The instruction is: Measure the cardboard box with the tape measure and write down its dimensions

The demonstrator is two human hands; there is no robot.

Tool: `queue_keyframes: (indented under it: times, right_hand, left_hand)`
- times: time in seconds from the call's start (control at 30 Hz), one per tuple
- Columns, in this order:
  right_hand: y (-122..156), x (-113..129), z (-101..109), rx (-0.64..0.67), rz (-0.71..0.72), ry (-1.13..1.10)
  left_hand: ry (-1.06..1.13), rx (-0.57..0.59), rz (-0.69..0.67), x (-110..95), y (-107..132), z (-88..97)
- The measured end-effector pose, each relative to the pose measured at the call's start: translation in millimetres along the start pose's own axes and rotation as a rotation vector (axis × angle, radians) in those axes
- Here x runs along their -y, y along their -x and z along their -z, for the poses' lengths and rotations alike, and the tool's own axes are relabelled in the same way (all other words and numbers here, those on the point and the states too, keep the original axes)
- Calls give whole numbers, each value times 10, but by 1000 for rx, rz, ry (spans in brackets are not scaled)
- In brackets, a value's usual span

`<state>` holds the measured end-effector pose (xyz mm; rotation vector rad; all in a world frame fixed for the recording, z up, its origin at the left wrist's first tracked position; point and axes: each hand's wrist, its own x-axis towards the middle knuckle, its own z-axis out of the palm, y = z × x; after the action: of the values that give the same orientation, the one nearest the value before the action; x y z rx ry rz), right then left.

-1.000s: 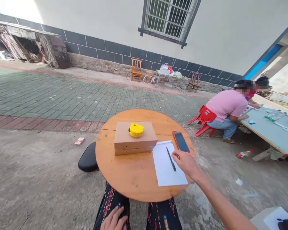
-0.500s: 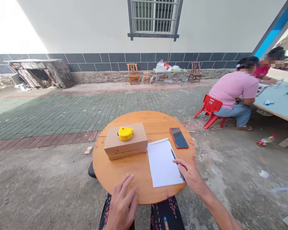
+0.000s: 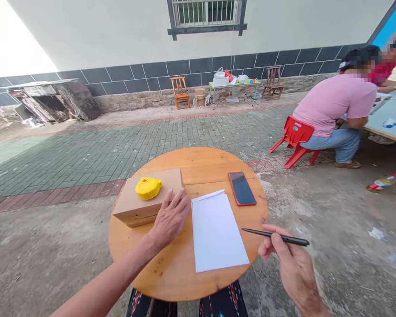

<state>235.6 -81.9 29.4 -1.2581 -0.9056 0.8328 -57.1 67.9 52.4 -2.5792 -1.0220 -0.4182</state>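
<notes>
On the round wooden table (image 3: 171, 273) lies a brown cardboard box (image 3: 132, 202) with a yellow tape measure (image 3: 148, 188) on top. My left hand (image 3: 171, 215) rests against the box's right front corner, fingers stretched out and not wrapped round anything. A black pen (image 3: 297, 240) is pinched between the thumb and fingers of my right hand (image 3: 290, 259), off the table's right edge, its tip pointing left. Between the hands is a white sheet of paper (image 3: 218, 233), blank, with its far edge folded. Behind the paper's right side lies a phone (image 3: 242, 189) in a red case.
To the right, a person in a pink shirt (image 3: 339, 99) sits on a red plastic chair (image 3: 298, 132) beside a light blue table (image 3: 389, 125); another person is partly visible. A bottle (image 3: 383, 182) lies on the ground. Wooden chairs (image 3: 180, 93) and a small cluttered table stand by the wall.
My left hand has moved from the table's near edge to the box, which sits farther left and turned. My right hand has lifted the pen away from the paper, to the right.
</notes>
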Motion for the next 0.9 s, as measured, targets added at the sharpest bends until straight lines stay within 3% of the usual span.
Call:
queue_keyframes:
  times: [0.1,0.2,0.33,0.43,0.67,0.9]
  right_hand:
    - [-86,-79,-21,-13,-9,-28]
    - [-166,-114,-49,-46,-1,-19]
    - [-256,-195,-77,-32,-19,40]
    - [-335,-274,-121,38,-39,200]
    - [-487,-393,-397,68,-35,456]
    - [-245,-463,-410,103,43,559]
  left_hand:
    - [47,-78,34,-66,95,64]
    - [171,-111,17,-312,197,119]
    - [265,77,72,-699,363,28]
    - [243,171,115,-851,462,-124]
    - [197,168,182,-885,517,-266]
    - [212,144,123,-902,635,-216]
